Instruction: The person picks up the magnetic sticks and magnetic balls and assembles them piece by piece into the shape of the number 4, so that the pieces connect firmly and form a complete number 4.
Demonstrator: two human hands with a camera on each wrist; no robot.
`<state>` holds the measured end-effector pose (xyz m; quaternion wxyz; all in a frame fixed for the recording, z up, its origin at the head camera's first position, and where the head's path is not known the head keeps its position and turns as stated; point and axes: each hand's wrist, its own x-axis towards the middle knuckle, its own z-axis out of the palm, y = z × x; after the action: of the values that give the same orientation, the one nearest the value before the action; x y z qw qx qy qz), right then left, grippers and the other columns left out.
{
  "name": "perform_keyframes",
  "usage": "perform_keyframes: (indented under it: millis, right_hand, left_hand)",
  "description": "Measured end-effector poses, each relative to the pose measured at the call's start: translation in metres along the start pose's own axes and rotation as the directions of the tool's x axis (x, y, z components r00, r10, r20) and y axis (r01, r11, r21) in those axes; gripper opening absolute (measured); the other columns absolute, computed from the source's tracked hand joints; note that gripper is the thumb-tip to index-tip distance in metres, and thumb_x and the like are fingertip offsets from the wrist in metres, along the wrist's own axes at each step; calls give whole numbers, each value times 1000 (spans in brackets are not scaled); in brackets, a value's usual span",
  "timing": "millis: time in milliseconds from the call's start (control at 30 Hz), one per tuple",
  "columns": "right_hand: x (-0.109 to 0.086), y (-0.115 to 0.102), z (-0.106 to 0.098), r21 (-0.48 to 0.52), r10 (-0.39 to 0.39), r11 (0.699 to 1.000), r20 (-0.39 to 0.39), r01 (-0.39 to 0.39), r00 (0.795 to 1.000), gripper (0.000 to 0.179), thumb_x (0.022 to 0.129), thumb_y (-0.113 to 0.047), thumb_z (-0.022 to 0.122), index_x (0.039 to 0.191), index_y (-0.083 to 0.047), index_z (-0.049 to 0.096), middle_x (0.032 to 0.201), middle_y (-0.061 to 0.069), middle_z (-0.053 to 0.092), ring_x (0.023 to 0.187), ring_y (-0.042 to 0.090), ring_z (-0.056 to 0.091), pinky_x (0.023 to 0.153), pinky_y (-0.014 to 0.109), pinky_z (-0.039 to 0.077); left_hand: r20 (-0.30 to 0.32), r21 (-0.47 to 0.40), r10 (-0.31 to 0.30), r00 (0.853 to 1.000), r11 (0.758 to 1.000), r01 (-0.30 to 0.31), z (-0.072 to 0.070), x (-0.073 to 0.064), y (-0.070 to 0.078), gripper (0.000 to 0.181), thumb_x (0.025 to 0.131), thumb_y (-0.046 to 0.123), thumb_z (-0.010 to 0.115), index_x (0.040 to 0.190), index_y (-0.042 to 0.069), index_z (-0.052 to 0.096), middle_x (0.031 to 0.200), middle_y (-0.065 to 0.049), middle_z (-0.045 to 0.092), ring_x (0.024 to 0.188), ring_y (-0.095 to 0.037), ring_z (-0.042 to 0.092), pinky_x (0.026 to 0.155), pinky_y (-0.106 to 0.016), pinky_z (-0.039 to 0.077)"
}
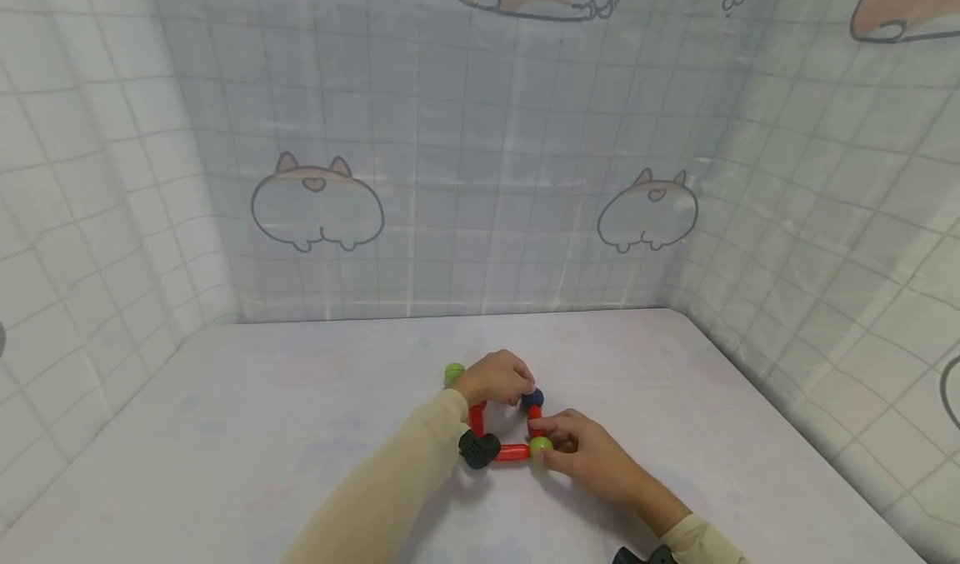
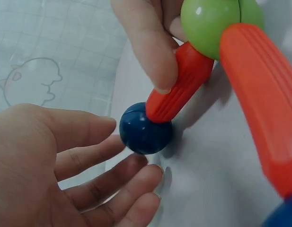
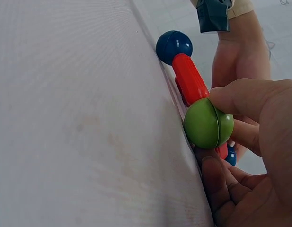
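Note:
Red rods and coloured balls form a joined frame on the table. My left hand (image 1: 497,376) is at the far blue ball (image 2: 145,130); its thumb tip stands just beside the ball, the other fingers loosely spread around and below it. From that ball a short red rod (image 2: 181,82) runs to a near green ball (image 3: 207,124). My right hand (image 1: 588,451) holds this green ball with thumb and fingers, one finger lying against the rod. Another red rod (image 1: 513,452) leads left to a second blue ball (image 3: 174,47), mostly behind the left wrist camera in the head view.
Further left, a red rod (image 1: 477,418) extends back towards a second green ball (image 1: 454,372), partly behind my left hand. A pale cloth covers the table (image 1: 315,481). Grid-patterned curtains (image 1: 450,131) with cartoon dogs hang at the back and both sides.

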<state>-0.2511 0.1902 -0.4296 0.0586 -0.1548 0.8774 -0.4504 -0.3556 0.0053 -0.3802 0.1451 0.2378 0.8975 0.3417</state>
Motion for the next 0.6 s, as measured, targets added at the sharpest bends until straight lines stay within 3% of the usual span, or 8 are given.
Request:
perform_keyframes:
  millis: [100,200,400,600]
  right_hand:
    - [0,0,0,-4,4,1000,1,-4,1000,40,93,-32,71,129,-17,68,112,1,60,99,18,61,83,30,52]
    - [0,1,0,-5,9,1000,-1,-9,1000,39,93,-33,72,129,-18,69,112,1,60,99,18,61,83,31,52]
    - [-1,0,1,0,23,1000,-10,-23,1000,40,92,-34,73,128,-19,69,111,1,60,99,19,61,83,32,52]
    - [0,0,3,-8,35,999,-23,-35,999,41,90,-36,74,128,-21,69,112,-1,60,99,18,60,83,33,52]
  left_hand:
    - [-28,-23,10,1000,1000,-11,-3,-2,-4,22,95,23,65,109,11,75,88,-3,72,73,-14,63,70,-31,50]
    - [-57,-100,4,998,995,-10,-5,-5,-8,24,96,25,65,115,12,74,100,1,70,85,-18,67,81,-37,53]
    - [-125,-160,11,992,987,-31,-14,-19,-16,31,98,29,64,123,12,70,106,-5,71,93,-24,67,81,-40,54]
    - [-262,-222,8,965,973,-69,-23,-36,-28,27,99,26,62,122,14,69,111,-9,70,99,-28,68,83,-39,56]
